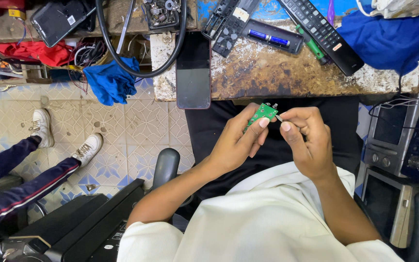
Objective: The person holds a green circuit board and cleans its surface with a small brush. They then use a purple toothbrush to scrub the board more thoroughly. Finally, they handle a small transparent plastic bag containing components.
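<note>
My left hand (pixel 241 138) pinches a small green circuit board (pixel 262 113) over my lap, just below the workbench edge. My right hand (pixel 305 138) is closed on a thin metal tool (pixel 278 117) whose tip touches the board's right edge. Both forearms reach out from a white shirt. On the bench beyond lie a black remote control (pixel 322 33), an opened remote shell with two batteries (pixel 268 38) and a loose black keypad frame (pixel 228 25).
A dark phone (pixel 193 70) lies on the worn wooden bench (pixel 277 77). A blue cloth (pixel 389 39) lies at the bench's right, another blue cloth (pixel 110 82) hangs left. Another person's legs in white shoes (pixel 42 127) are at left. Electronic units (pixel 403 145) stack at right.
</note>
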